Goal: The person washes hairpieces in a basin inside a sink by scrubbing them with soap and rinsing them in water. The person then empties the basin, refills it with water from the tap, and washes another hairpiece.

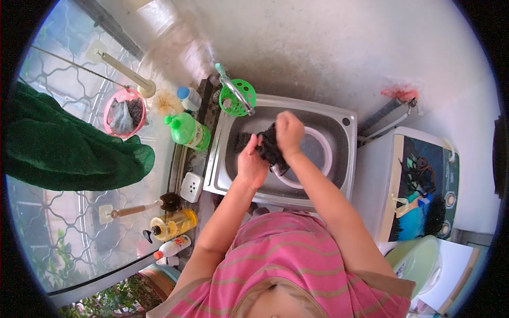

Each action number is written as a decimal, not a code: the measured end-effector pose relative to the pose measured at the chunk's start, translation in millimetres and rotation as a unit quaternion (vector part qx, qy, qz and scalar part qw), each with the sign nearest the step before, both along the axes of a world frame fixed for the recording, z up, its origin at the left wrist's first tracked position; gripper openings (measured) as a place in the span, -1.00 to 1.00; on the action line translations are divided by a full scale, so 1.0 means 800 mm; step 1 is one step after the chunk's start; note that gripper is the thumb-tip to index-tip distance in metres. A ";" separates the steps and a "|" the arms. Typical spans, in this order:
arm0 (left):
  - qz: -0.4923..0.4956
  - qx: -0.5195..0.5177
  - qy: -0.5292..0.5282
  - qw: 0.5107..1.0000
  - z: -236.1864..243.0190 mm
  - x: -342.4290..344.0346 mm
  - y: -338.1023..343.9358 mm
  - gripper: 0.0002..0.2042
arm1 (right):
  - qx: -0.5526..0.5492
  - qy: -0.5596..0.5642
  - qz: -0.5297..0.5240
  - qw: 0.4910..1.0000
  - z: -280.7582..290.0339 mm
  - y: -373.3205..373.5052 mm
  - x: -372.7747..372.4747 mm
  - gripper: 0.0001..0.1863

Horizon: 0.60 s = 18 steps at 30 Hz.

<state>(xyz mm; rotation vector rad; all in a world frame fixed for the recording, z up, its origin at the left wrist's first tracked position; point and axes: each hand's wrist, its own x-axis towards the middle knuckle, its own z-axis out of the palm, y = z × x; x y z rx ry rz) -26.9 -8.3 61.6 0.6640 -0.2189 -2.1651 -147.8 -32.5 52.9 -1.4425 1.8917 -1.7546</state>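
Over a steel sink [339, 183] my two hands hold a crumpled black cloth [270, 148] between them. My right hand [289, 133] is closed in a fist on the cloth's right side. On the other side my left hand [253, 164] grips it, with the thumb pointing up. Part of the cloth sticks out to the left, past my left fingers. Beneath the hands, a pale pink round basin [326, 153] lies in the sink, its near left part hidden by my hands and right forearm. A chrome faucet [237, 94] reaches over the sink's far left corner.
A green perforated basket [245, 87] hangs by the faucet. Along the left ledge stand a green bottle [188, 131], a white soap dish [191, 187] and a yellow pump bottle [174, 225]. Dark green fabric [74, 146] hangs at left. A washing machine [389, 180] stands at right.
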 end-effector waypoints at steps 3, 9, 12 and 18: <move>0.006 0.003 -0.014 1.000 0.001 -0.010 0.002 -0.61 | 0.004 -0.011 -0.058 0.998 -0.013 0.005 0.005 -0.79; -0.099 -0.147 0.020 0.984 -0.013 0.003 -0.012 -0.51 | -0.151 0.163 0.123 0.967 0.023 0.040 0.042 -0.86; 0.004 0.013 -0.012 1.000 -0.011 0.009 -0.007 -0.64 | -0.085 0.095 0.099 0.987 -0.012 0.016 0.019 -0.81; -0.084 -0.048 0.172 0.980 -0.032 0.008 -0.016 -0.50 | -0.081 0.094 0.086 0.989 0.030 0.050 0.061 -0.82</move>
